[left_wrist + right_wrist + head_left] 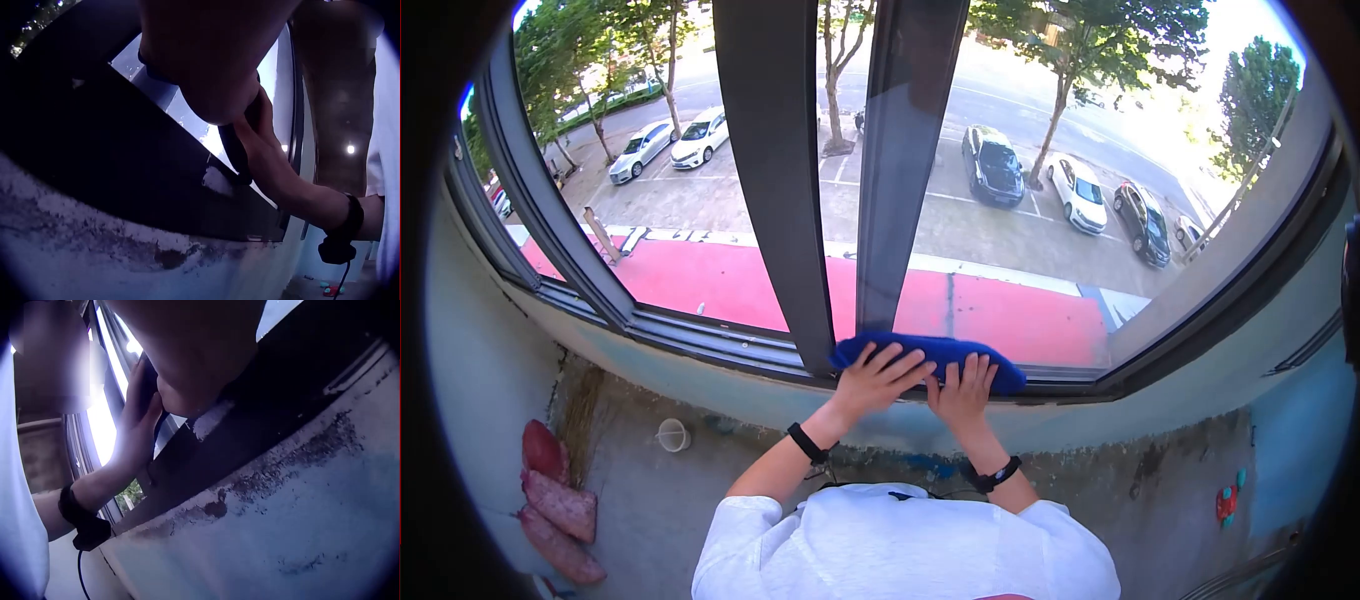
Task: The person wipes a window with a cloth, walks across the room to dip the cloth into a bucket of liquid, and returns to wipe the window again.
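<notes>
A deep blue cloth (940, 347), long and folded, lies along the bottom of the window pane just above the sill frame. My left hand (878, 382) rests on its left half with fingers spread and nearly straight. On the right half, my right hand (962, 400) presses with its fingers pointing up the cloth. In the left wrist view the right hand (259, 140) shows from the side, against the dark cloth. From the right wrist, the left hand (140, 415) appears beside the frame, its fingers held against the cloth.
Dark window frame bars (775, 180) rise left of the hands. Below the sill runs a pale wall (730, 395) with peeling paint. On the floor lie reddish sacks (560, 505), a small white bucket (673, 435) and a red-and-green object (1227, 505). Parked cars (997, 165) stand outside.
</notes>
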`<action>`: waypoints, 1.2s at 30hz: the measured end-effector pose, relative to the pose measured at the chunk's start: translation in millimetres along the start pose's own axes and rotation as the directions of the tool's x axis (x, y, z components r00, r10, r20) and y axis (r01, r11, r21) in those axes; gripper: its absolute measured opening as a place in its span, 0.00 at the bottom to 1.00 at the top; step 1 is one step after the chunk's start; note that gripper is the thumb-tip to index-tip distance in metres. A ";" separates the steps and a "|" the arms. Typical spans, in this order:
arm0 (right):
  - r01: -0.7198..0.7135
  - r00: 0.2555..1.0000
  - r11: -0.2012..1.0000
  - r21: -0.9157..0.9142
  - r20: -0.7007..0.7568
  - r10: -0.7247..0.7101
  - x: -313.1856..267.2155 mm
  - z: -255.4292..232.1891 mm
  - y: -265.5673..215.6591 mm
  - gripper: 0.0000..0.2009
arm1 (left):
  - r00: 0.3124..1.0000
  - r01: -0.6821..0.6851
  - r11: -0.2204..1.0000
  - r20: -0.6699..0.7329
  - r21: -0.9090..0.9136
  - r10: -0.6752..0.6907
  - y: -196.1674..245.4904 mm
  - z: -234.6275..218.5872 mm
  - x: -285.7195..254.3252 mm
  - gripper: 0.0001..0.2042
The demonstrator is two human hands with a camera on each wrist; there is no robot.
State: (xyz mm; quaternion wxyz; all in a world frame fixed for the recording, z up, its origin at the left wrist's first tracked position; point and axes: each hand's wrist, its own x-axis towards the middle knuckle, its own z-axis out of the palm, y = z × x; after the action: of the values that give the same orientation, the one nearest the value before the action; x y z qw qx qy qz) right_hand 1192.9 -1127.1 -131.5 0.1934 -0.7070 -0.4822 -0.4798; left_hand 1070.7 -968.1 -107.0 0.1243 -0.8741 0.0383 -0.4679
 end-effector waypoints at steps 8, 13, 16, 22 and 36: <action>-0.061 0.993 0.993 0.097 -0.098 0.071 52.1 -22.6 25.5 0.30 | 0.998 0.003 0.998 -0.057 0.066 0.000 -7.8 -16.1 61.8 0.26; -0.058 0.952 0.993 0.107 -0.295 0.087 220.6 -88.9 48.3 0.25 | 0.891 0.184 0.983 -0.426 0.025 -0.156 -36.7 -83.3 206.1 0.23; -0.047 0.825 0.980 0.192 -0.546 0.146 271.4 -105.4 50.7 0.25 | 0.760 0.122 0.992 -0.641 -0.020 -0.106 -54.8 -99.8 254.6 0.28; -0.142 0.930 0.989 0.044 -0.337 0.148 179.8 -55.2 49.8 0.23 | 0.909 0.215 0.972 -0.384 0.091 -0.165 -29.9 -58.4 181.6 0.24; -0.070 0.983 0.997 0.045 -0.168 0.077 107.8 -65.1 94.8 0.26 | 0.966 0.122 0.991 -0.235 0.051 -0.107 10.8 -28.8 153.9 0.25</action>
State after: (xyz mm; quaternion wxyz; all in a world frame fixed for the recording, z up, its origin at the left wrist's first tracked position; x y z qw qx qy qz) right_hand 1251.1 -1165.3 9.9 0.2651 -0.6770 -0.4469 -0.5213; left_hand 1133.5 -1012.0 30.0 0.1201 -0.8099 -0.0131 -0.5739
